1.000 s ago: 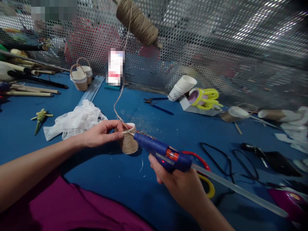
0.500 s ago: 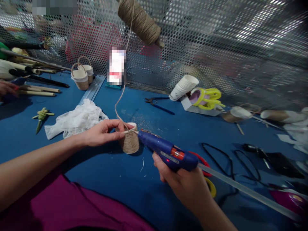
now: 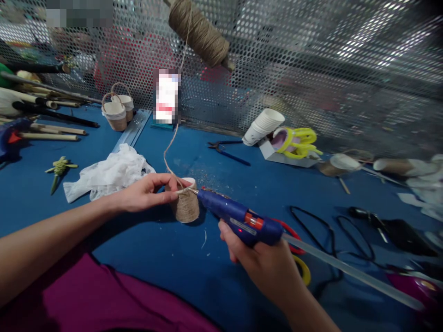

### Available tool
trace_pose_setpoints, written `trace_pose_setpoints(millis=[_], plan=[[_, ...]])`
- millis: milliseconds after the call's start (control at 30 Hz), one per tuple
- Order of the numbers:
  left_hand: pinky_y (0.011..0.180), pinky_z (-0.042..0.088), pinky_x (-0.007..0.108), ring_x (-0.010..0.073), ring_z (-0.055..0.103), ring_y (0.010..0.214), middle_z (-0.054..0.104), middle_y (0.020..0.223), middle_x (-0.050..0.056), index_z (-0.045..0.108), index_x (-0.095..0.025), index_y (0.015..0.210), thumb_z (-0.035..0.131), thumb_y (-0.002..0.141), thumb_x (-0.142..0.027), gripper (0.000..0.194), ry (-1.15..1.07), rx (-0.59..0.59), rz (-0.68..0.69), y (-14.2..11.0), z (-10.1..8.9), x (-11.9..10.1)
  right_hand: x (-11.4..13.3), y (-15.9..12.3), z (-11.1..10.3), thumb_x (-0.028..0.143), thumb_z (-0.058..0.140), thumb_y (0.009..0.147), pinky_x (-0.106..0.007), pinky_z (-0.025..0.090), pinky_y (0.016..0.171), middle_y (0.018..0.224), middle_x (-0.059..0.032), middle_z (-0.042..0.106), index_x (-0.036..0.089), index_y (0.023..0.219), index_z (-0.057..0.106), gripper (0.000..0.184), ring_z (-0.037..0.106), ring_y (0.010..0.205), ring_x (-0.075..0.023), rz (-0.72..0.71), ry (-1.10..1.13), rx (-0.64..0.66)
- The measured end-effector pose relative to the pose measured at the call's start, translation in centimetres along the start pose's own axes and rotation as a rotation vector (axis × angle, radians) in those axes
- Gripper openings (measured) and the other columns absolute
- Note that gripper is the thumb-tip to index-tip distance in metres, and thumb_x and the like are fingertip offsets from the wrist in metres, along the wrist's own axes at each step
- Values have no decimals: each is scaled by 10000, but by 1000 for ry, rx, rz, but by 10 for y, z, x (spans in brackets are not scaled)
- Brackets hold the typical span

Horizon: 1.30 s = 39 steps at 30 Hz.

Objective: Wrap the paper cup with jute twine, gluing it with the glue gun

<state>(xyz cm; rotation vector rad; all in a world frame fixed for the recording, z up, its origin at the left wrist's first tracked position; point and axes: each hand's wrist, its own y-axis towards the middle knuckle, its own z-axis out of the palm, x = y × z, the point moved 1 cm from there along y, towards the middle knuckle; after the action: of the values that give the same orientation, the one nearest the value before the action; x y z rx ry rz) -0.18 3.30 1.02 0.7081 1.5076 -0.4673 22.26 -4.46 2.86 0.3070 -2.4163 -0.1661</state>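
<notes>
A small paper cup (image 3: pixel 187 207), wrapped in brown twine, stands on the blue table. My left hand (image 3: pixel 152 191) grips its rim, with thumb and fingers on the near left side. Loose twine (image 3: pixel 168 154) runs from the cup's rim up to a large spool (image 3: pixel 199 34) hanging at the mesh. My right hand (image 3: pixel 263 258) is wrapped round the handle of a blue glue gun (image 3: pixel 224 205), a long clear glue stick (image 3: pixel 349 269) sticking out of its back. The gun's metal nozzle points left and meets the cup near its rim; exact contact is too small to tell.
White cloth (image 3: pixel 114 173) lies left of the cup. Behind are two small handled baskets (image 3: pixel 116 115), a phone (image 3: pixel 166 97), pliers (image 3: pixel 228 153) and stacked paper cups (image 3: pixel 265 127). A black cable (image 3: pixel 328 230) and red-handled tool (image 3: pixel 289 230) lie right. Another blue glue gun (image 3: pixel 12 138) rests far left.
At the far left, another person's hand has left the blue glue gun there. My hands, the cup and my glue gun hold nearly the same positions; the view has shifted slightly.
</notes>
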Motion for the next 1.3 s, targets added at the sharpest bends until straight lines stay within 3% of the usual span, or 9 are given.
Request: trace_pose_setpoints(millis=[133,400,633,900,1300], plan=[[951,379,375,238,478,1198,611,1134,149,506,-154,704,522,852,-238,171,-5,-10,-9,0,0,1,-2,0,0,373,487,800,-245,452,411,483,7,585,199,659,558,235,568,414,-135,8,25,-18],[910,409,383,244,506,1160,591,1172,157,511,-148,703,527,847,-246,175,-31,-12,-17,-1,-1,3,-9,-1,-1,402,498,795,-221,448,367,369,32,533,213,573,509,292,570,363,-138,174,95,4],[939,394,398,252,483,1189,590,1168,157,517,-145,700,533,843,-247,176,-33,-16,-19,-1,-1,3,-7,-4,1,424,498,799,-223,455,380,373,44,521,205,625,537,282,551,352,-126,186,134,35],[909,415,401,262,497,1165,585,1183,144,530,-147,704,560,823,-262,168,-42,3,-27,-2,-2,4,-7,4,-4,376,481,806,-247,452,431,370,25,517,221,453,450,387,540,369,-122,134,65,17],[945,386,381,244,496,1170,583,1198,134,538,-153,696,542,833,-254,170,-2,10,-18,-1,-3,2,2,10,-11,329,486,813,-261,494,525,379,20,502,223,444,431,388,536,405,-114,237,190,119]])
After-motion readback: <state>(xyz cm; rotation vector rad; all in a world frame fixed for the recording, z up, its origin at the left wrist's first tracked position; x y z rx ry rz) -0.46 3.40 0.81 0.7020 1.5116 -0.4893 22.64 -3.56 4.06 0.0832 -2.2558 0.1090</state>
